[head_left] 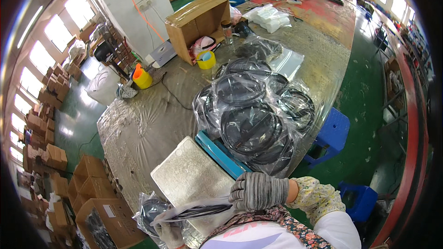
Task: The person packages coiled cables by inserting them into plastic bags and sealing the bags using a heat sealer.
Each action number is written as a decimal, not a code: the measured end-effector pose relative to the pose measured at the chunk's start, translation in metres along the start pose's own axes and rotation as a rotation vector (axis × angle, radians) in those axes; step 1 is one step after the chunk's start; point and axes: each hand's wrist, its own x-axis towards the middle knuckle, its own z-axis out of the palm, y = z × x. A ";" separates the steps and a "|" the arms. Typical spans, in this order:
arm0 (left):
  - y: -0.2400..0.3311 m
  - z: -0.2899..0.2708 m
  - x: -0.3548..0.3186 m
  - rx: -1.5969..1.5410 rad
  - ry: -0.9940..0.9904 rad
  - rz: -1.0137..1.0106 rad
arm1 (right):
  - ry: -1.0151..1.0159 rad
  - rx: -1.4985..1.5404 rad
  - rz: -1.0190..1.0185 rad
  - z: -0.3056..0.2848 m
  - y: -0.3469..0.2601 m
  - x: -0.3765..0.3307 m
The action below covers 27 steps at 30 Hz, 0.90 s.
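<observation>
Both my hands wear grey knitted gloves. My right hand (259, 191) is closed on one end of a clear plastic bag (216, 200), close to my body. Inside that bag lies a black coiled cable (198, 212). My left hand (169, 233), at the lower edge, has its fingers bent around the bag's other end. The bag spans the near edge of a flat silver metal platform (191, 170), which has a teal bar-shaped housing (224, 154) along its far right side. Another bagged black coil (152, 210) lies beside my left hand.
A pile of bagged black coils (251, 127) covers the table's right middle. Beyond stand an open cardboard box (198, 20), a yellow tape roll (206, 60) and white bags (268, 17). Blue stools (333, 131) stand right of the table; cartons (108, 223) sit at lower left.
</observation>
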 end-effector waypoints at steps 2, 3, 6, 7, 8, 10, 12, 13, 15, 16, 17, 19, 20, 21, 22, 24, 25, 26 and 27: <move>0.008 -0.008 0.006 0.075 -0.094 0.020 | 0.010 -0.027 -0.036 0.002 0.005 0.002; 0.012 -0.006 0.010 0.138 -0.189 0.032 | 0.008 -0.060 -0.065 0.000 0.006 0.003; 0.017 0.018 0.014 0.094 -0.090 0.135 | 0.036 -0.048 -0.100 -0.009 0.016 0.013; 0.022 0.022 0.015 0.085 -0.130 0.241 | 0.010 -0.027 -0.102 -0.010 0.019 0.017; 0.028 0.029 0.011 0.199 -0.091 0.259 | -0.003 -0.031 -0.102 -0.009 0.022 0.020; 0.037 0.033 0.003 0.291 -0.071 0.290 | 0.015 -0.002 -0.120 -0.008 0.024 0.026; 0.044 0.034 -0.001 0.460 -0.045 0.354 | 0.001 0.031 -0.110 -0.007 0.025 0.035; 0.048 0.031 -0.006 0.545 -0.029 0.383 | 0.000 0.033 -0.113 0.000 0.026 0.034; 0.057 0.026 -0.013 0.709 -0.004 0.445 | -0.084 -0.045 -0.079 0.014 0.026 0.034; 0.061 0.023 -0.016 0.791 0.009 0.473 | -0.085 -0.047 -0.080 0.016 0.021 0.035; 0.065 0.020 -0.020 0.789 0.008 0.475 | -0.107 -0.027 -0.082 0.016 0.014 0.037; 0.072 0.014 -0.027 0.411 0.059 0.351 | -0.153 0.013 -0.087 0.018 -0.001 0.041; 0.075 0.009 -0.031 0.410 0.061 0.350 | -0.075 0.012 -0.102 0.023 -0.009 0.042; 0.077 0.004 -0.036 0.369 0.072 0.343 | -0.078 0.015 -0.101 0.026 -0.017 0.044; 0.081 -0.001 -0.039 0.328 0.089 0.337 | -0.049 0.042 -0.118 0.028 -0.023 0.049; 0.079 -0.026 -0.028 0.258 0.064 0.331 | -0.030 0.096 -0.144 0.038 -0.035 0.058; 0.078 -0.032 -0.016 0.185 0.010 0.316 | 0.009 0.079 -0.128 0.043 -0.042 0.057; 0.069 -0.036 0.006 0.192 0.125 0.300 | 0.044 0.070 -0.109 0.049 -0.049 0.056; 0.063 -0.029 0.021 0.198 0.277 0.296 | 0.133 0.071 -0.086 0.064 -0.056 0.055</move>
